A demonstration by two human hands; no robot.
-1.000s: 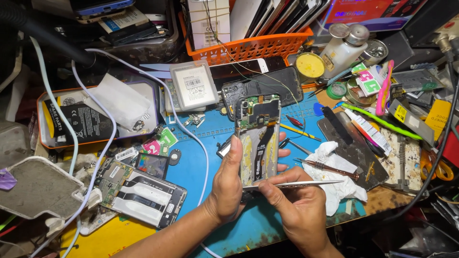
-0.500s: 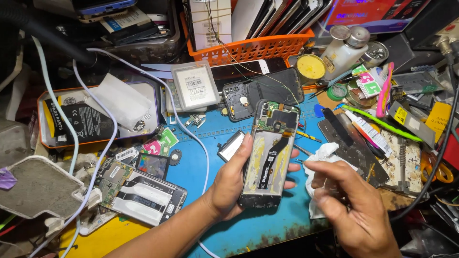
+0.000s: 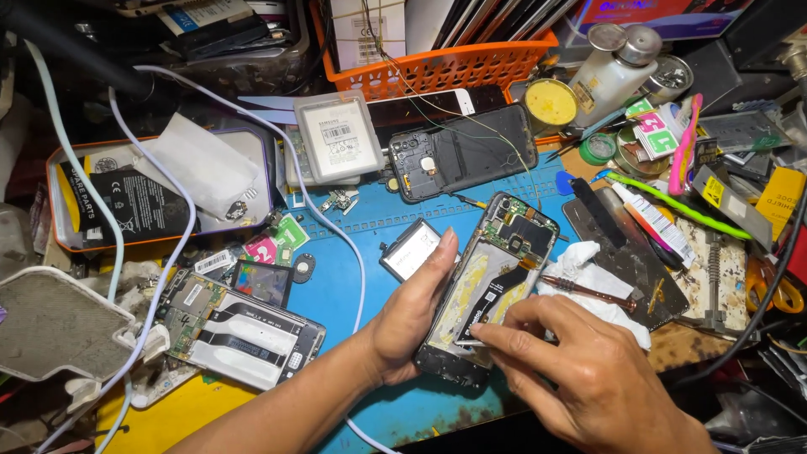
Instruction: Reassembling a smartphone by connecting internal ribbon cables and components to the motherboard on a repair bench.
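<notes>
An opened phone [image 3: 496, 277] with its back off, circuit board and empty battery bay showing, lies tilted over the blue work mat [image 3: 353, 277]. My left hand [image 3: 412, 315] grips its left edge from below. My right hand [image 3: 572, 370] rests over the phone's lower right and pinches thin metal tweezers [image 3: 471, 341], whose tip touches the inside of the phone's lower part. A crumpled white tissue [image 3: 588, 282] lies just right of the phone, with a slim rusty tool [image 3: 588, 290] across it.
A loose battery [image 3: 409, 249] lies left of the phone. Another dismantled phone [image 3: 239, 332] sits at lower left, a black back cover [image 3: 462, 151] and a white battery [image 3: 340, 139] behind. An orange basket [image 3: 437, 67], a bottle [image 3: 614, 71], tools and cables crowd the edges.
The phone has come down from upright to lie low and tilted over the mat. My right hand left the tissue and came back onto the phone's lower part with the tweezers.
</notes>
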